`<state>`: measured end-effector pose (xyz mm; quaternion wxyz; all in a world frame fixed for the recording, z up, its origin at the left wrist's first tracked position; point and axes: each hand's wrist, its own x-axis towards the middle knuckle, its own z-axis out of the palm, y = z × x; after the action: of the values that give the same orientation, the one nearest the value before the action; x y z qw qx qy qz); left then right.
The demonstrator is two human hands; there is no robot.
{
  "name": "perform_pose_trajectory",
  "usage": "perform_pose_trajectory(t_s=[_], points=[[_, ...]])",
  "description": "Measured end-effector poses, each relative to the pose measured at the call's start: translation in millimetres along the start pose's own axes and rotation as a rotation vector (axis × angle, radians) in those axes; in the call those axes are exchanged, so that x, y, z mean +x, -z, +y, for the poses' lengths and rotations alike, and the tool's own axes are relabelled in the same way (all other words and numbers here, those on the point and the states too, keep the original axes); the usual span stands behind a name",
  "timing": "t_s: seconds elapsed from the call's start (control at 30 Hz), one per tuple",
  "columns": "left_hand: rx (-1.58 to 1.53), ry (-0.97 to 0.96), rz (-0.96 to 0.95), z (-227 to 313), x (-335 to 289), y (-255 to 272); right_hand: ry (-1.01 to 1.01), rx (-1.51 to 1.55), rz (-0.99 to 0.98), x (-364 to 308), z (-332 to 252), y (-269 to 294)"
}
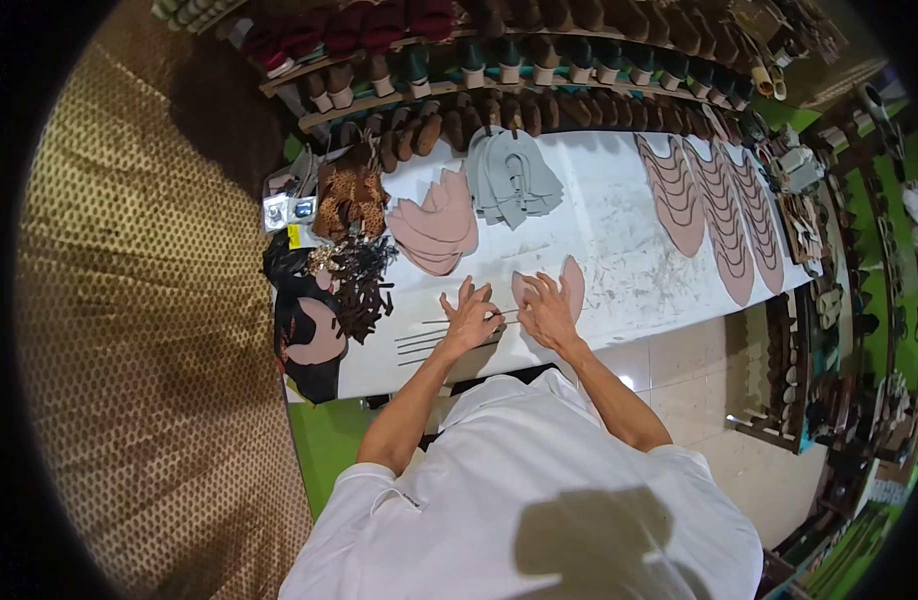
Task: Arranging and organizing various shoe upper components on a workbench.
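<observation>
The white surface [604,225] is the brightest area, lit fairly evenly, with soft shadows close to the left hand [469,318] and right hand [547,312]. A rounded dark shadow falls across the near white shirt [449,480], which suggests light from overhead. A small glare spot shines on the floor [699,395] to the right. On the left, the golden patterned cloth [149,350] carries a broad shadow at its far end. The far shelves [379,99] look dimmer and bow with the fisheye lens; black rings the view, and fine detail softens toward the rim.
</observation>
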<state>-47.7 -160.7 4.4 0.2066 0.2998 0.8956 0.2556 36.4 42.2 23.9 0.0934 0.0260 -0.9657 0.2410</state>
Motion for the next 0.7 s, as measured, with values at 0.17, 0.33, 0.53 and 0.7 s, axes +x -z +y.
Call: perform_pose_trajectory(t_s=[0.17, 0.33, 0.53, 0.7], points=[[0.064, -0.065, -0.090, 11.1, 12.4, 2.7, -0.267, -0.006, 0.046, -44.1, 45.1, 26.6], [0.087, -0.113, -0.074, 15.0, 27.8, -6.6, -0.367, -0.005, 0.129, -77.9, 82.1, 45.5], [0.138, -0.171, -0.017, 33.2, 43.8, -18.0, -0.443, 0.013, 0.118, -98.4, 110.0, 63.4], [0.147, -0.193, 0.072, 42.8, 47.3, -24.4, -0.446, -0.002, 0.124, -108.7, 129.9, 68.9]])
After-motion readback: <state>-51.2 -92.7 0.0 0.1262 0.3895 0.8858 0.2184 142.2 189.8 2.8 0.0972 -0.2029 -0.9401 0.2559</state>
